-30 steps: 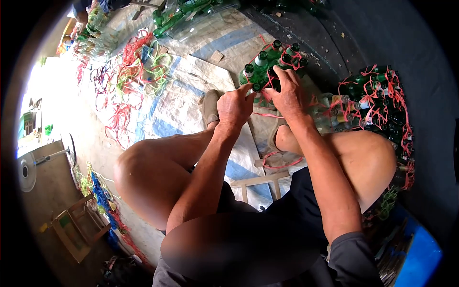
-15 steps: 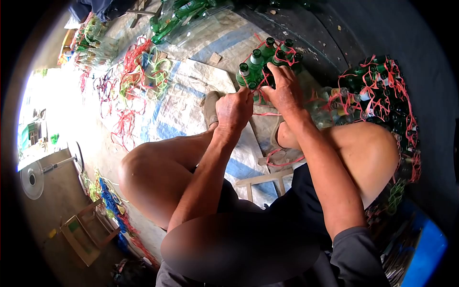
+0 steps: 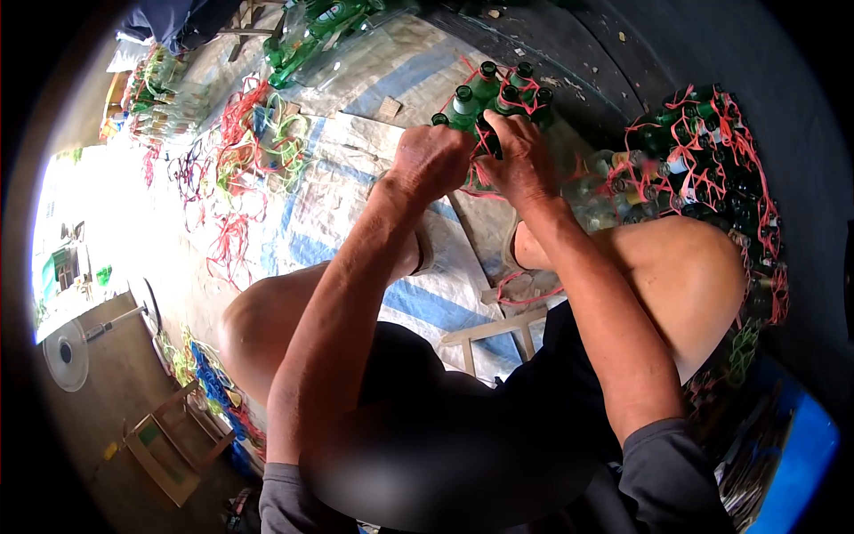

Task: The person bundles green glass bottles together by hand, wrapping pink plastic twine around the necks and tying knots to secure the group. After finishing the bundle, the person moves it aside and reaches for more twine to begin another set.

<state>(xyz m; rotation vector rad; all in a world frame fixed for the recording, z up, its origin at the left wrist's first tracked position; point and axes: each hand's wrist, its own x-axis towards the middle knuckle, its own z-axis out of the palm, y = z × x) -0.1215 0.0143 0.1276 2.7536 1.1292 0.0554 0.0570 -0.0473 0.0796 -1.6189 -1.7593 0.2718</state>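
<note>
Several green glass bottles [image 3: 463, 109] stand upright in a tight cluster, with red string [image 3: 479, 193] running around and between their necks. My left hand [image 3: 432, 158] is closed at the near left side of the cluster, its knuckles up; what its fingers grip is hidden, though red string shows beside it. Against the near bottles rests my right hand [image 3: 520, 162], fingers curled over a bottle and the string, thumb pointing toward my left hand. The two hands are close together but apart.
Bundled bottles with red string [image 3: 712, 169] lie at the right. Loose coloured string [image 3: 240, 133] is piled at the left on the woven sheet [image 3: 356, 214]. More green bottles [image 3: 311, 36] lie at the top. A wooden frame [image 3: 498, 329] sits between my legs; a fan [image 3: 67, 354] stands far left.
My left hand has moved slightly up and now covers the near left bottles. My left leg has shifted, with its foot nearer to me. My right hand stays at the bottles.
</note>
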